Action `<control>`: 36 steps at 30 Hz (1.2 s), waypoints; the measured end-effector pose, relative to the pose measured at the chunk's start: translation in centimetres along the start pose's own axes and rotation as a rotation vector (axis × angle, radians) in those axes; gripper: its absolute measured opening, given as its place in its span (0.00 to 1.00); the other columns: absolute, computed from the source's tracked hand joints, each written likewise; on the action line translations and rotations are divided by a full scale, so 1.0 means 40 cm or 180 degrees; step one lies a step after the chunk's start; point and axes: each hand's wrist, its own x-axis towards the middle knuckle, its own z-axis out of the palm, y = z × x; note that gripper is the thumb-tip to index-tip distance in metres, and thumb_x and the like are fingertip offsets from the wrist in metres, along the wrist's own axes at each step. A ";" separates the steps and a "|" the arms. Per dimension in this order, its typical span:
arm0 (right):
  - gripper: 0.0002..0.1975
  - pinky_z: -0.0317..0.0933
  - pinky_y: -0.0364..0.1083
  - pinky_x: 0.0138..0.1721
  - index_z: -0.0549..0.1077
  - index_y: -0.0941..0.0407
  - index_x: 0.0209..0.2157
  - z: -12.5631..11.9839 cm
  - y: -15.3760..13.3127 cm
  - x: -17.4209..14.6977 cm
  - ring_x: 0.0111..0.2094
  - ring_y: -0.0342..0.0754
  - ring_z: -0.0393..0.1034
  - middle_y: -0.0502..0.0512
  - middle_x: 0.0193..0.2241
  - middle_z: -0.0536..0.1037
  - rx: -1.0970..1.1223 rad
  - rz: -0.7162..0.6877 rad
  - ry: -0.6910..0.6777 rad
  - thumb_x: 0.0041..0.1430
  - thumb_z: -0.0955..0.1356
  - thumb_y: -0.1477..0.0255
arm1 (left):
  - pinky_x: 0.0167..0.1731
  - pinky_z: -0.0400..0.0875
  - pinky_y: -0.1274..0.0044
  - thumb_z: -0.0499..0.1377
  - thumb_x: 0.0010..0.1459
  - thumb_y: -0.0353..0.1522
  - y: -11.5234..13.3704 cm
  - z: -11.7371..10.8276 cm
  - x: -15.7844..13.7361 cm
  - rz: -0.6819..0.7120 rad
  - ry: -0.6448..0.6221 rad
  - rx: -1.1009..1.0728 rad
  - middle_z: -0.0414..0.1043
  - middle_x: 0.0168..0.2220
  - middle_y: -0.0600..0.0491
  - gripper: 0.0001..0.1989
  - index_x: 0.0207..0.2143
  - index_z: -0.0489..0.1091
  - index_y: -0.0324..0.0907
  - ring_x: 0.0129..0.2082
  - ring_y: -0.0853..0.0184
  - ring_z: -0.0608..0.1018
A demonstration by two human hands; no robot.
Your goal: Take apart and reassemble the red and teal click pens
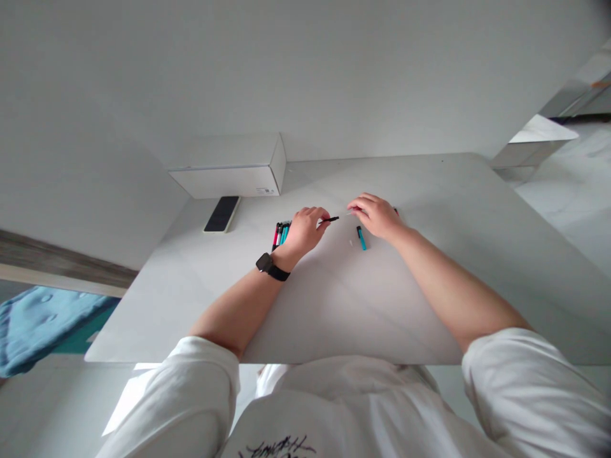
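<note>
My left hand, with a black watch at its wrist, pinches a slim black pen part that points to the right. Across a small gap, my right hand has thumb and fingertips closed on a thin, pale, stick-like piece, too small to name surely. Below the right hand lies a short teal and black pen part, beside a tiny white piece. Several pens in red, white, teal and black lie side by side, partly hidden by my left hand. Something dark and reddish peeks out behind the right hand.
A long white box stands at the back left of the white table, against the wall. In front of it lies a phone, its dark side up. A blue cushion is at the far left, beyond the table edge.
</note>
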 end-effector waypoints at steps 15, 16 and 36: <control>0.12 0.68 0.49 0.46 0.80 0.50 0.49 -0.018 0.055 0.000 0.43 0.52 0.78 0.56 0.44 0.85 -0.0035 0.1083 -0.0422 0.70 0.68 0.64 | 0.47 0.68 0.67 0.59 0.65 0.33 0.004 -0.044 -0.004 0.0156 -0.0971 0.0720 0.81 0.43 0.49 0.10 0.46 0.78 0.47 0.44 0.56 0.79; 0.11 0.67 0.49 0.45 0.80 0.50 0.49 -0.019 0.061 -0.003 0.42 0.52 0.79 0.55 0.43 0.86 -0.0131 0.1191 -0.0623 0.69 0.68 0.64 | 0.47 0.68 0.67 0.59 0.64 0.34 0.002 -0.052 -0.003 0.0170 -0.1071 0.0773 0.81 0.43 0.49 0.10 0.46 0.79 0.47 0.44 0.57 0.80; 0.26 0.64 0.48 0.36 0.76 0.49 0.51 0.013 0.060 -0.024 0.38 0.55 0.79 0.53 0.40 0.86 -0.0720 0.1369 -0.1516 0.51 0.79 0.63 | 0.48 0.69 0.69 0.65 0.61 0.36 0.057 -0.048 -0.024 0.0758 -0.1658 0.0191 0.81 0.41 0.50 0.07 0.41 0.82 0.50 0.42 0.58 0.82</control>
